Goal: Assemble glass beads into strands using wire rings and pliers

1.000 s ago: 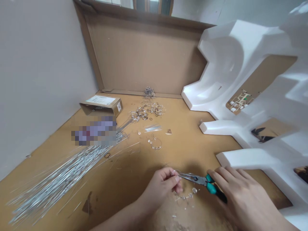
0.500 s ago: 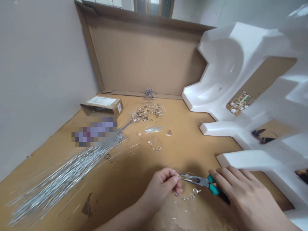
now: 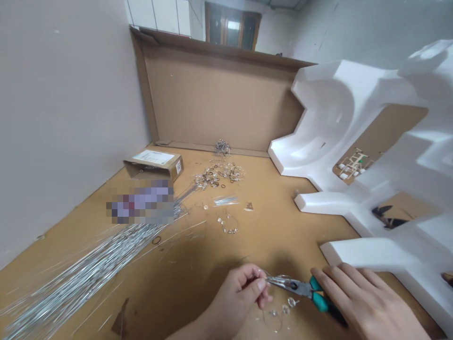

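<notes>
My left hand (image 3: 242, 295) pinches a thin wire, part of a beaded wire piece (image 3: 286, 309) whose clear beads hang below the fingers. Green-handled needle-nose pliers (image 3: 295, 286) are held in my right hand (image 3: 364, 302), their jaw tips at the wire by my left fingertips. Farther up the table lies a curved wire with clear beads (image 3: 230, 230), apart from both hands. Beyond it rests a small bundle of short silver wire pieces (image 3: 225, 201).
A long sheaf of silver wires (image 3: 95, 267) spreads over the left. Behind it stand a small cardboard box (image 3: 154, 163) and a blurred-out purple item (image 3: 145, 200). Piled beaded wires and dark rings (image 3: 219, 174) lie at the back. White foam packing (image 3: 329, 118) borders the right.
The view has tilted upward, so the hands and table sit lower in the picture. The jaws of the pliers look closer together at the wire. Both hands keep their hold.
</notes>
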`<move>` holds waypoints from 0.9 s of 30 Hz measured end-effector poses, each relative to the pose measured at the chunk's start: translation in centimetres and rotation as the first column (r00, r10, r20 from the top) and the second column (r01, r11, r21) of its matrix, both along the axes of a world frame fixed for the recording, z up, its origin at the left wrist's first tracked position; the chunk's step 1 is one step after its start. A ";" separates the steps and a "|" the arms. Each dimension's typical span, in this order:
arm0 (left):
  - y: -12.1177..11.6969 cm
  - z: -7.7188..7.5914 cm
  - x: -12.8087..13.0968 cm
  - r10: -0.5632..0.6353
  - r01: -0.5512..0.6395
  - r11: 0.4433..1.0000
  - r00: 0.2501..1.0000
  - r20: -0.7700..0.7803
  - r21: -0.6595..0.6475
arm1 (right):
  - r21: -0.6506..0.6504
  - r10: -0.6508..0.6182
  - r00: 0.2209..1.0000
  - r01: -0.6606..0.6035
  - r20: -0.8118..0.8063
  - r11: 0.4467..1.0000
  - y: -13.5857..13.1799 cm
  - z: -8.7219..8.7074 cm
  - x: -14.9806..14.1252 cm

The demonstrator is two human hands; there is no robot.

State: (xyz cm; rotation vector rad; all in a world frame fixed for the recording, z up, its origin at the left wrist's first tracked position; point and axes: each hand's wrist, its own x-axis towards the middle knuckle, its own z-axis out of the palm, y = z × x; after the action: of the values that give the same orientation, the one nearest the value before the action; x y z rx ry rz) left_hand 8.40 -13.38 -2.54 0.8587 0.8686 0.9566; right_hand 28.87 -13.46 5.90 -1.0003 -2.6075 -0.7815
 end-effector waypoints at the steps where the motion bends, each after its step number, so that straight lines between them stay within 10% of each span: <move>1: 0.0 -0.1 0.0 -0.003 0.003 1.000 1.000 0.001 0.010 | 0.002 0.006 1.000 -0.006 0.008 1.000 0.0 0.2 0.0; 27: 0.0 -0.5 0.4 0.059 -0.059 0.998 0.995 -0.086 -0.001 | -0.030 -0.129 0.984 0.133 0.125 0.991 -0.3 -1.0 -0.6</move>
State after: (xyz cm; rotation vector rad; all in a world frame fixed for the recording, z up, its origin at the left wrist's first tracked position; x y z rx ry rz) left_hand 8.77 -13.41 -3.07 0.8810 0.9737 0.9748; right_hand 28.25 -13.72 4.86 -1.1806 -2.6908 -0.8521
